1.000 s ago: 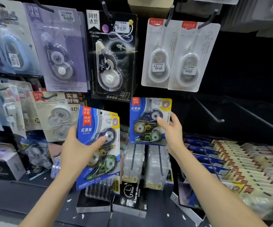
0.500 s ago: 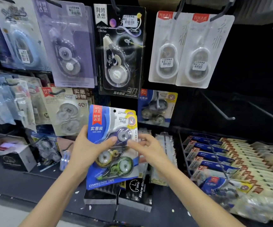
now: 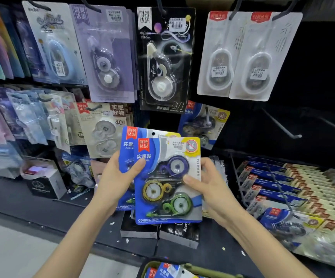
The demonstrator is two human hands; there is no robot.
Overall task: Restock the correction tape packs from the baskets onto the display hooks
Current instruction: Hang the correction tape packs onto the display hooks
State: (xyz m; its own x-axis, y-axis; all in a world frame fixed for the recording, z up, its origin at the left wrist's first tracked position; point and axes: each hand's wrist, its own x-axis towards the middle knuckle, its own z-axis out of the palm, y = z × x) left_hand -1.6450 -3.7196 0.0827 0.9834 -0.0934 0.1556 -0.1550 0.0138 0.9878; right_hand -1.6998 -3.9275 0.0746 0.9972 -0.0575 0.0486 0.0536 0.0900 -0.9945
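Below the hung pack (image 3: 202, 125), left hand (image 3: 118, 177) clamps rear pack (image 3: 128, 141) and front pack (image 3: 166, 177) together, thumb on top; right hand (image 3: 208, 183) pinches front pack's right edge. Advice: ease left thumb, then aim hang hole at the hung pack's hook (image 3: 208, 117).

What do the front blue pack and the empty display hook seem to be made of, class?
Front blue pack: glossy printed card with a clear plastic blister; there is glare, and the contents are visible through it. Empty display hook: thin rod, probably metal, faintly shiny.
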